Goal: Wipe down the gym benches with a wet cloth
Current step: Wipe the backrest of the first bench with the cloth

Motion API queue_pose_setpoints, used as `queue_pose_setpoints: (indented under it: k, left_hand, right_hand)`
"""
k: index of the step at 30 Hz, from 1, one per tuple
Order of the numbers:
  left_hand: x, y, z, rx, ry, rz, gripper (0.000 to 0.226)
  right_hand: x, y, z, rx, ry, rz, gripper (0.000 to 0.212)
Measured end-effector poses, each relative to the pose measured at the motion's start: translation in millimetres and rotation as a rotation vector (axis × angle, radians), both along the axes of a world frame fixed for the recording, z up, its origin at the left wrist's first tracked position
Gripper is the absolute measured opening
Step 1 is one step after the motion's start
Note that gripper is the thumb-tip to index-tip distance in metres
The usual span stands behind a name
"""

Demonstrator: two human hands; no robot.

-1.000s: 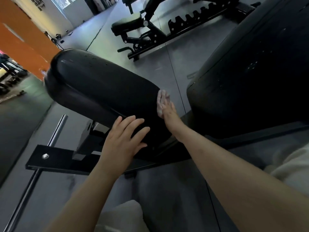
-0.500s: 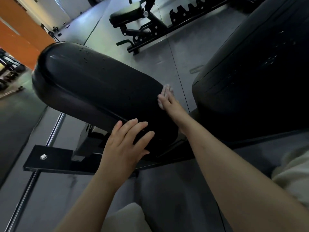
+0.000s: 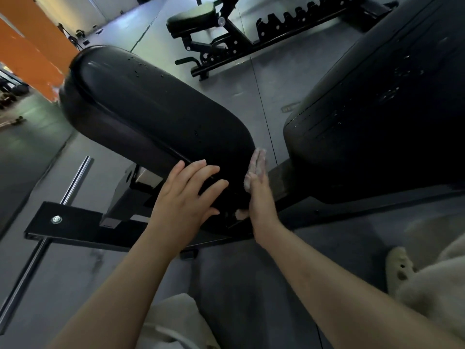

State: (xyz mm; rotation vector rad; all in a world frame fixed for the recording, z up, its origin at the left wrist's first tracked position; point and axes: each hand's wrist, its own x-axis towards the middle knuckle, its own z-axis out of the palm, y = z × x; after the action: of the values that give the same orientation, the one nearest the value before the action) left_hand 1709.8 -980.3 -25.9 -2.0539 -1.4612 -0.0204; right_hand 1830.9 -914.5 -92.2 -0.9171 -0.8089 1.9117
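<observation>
Right hand [image 3: 260, 197] presses cloth [image 3: 256, 167] flat against seat pad [image 3: 156, 114]; left hand [image 3: 186, 197] rests open

The cloth [image 3: 256, 170] is mostly hidden behind the right hand [image 3: 260, 201], against the seat pad [image 3: 161, 117].

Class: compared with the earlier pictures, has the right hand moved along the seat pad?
Yes. The right hand, pressing the cloth, slid back toward the person along the seat pad end.
</observation>
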Motion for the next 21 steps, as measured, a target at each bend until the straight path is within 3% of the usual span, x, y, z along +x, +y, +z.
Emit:
queue_pose_setpoints:
  k: [4,6,11,14,21]
  left_hand:
    - [2,0,1,-0.004,-0.016,0.003,0.078]
    - [4,-1,1,-0.005,-0.020,0.006,0.078]
    - [4,-1,0,-0.015,-0.031,0.013,0.078]
    - [5,-2,1,-0.020,-0.029,0.020,0.078]
    - [3,-3,4,-0.067,-0.086,0.006,0.078]
  right_hand:
    - [-7,-41,16,0.058,-0.099,-0.070,0.059]
    - [-6,-36,16,-0.010,-0.113,-0.040,0.061]
    - [1,10,12,-0.150,-0.070,0.029,0.061]
    - [8,21,3,-0.218,0.070,0.058,0.052]
    - [-9,-11,8,-0.264,0.099,-0.109,0.056]
